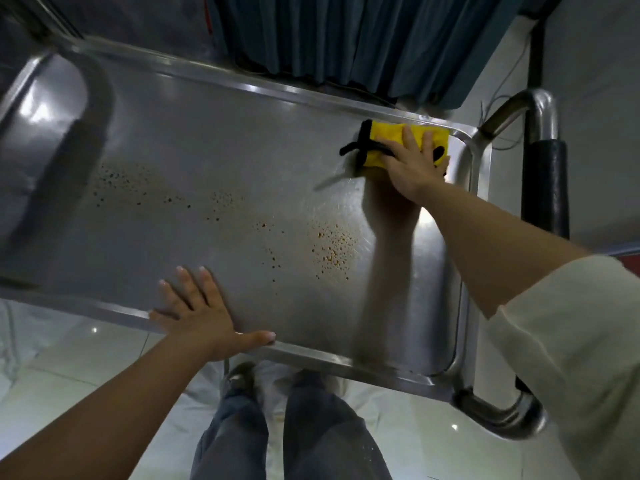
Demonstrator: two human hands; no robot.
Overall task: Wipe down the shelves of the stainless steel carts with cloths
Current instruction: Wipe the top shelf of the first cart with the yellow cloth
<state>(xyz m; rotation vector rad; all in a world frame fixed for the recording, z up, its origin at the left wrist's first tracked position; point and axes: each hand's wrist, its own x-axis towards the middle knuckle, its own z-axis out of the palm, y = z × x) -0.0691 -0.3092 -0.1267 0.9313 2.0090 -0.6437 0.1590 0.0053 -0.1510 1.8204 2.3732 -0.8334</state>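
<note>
Shelf (214,161): one steel tray, top level of the cart, long axis running left-right in view and tilted, right end nearer the camera. Raised rim all round.

Near edge: left hand (204,317) lies flat, fingers spread, palm down on the near rim. Thumb lies along the rim edge, fingertips on the tray surface. Holds nothing, only presses on the metal.

Below it: two legs (277,431) in grey trousers and one shoe on pale floor tiles (69,362).

Mid-shelf: brown spots (332,247), several clusters strung left to right across the tray, the densest cluster toward the right. None under either hand.

Right end: tubular handle (540,126) with one black grip sleeve (545,188), bent posts at both corners.

Far right corner: one yellow cloth (405,140) with black trim, folded, long axis along the far rim, just inside the corner. Right hand (412,164) is open and flat on top of it, fingers spread and pointing away from the camera, pressing it to the tray. Not clenched. Cream sleeve (571,341) pushed up the forearm.

Beyond the far rim: dark blue curtain (346,39).
</note>
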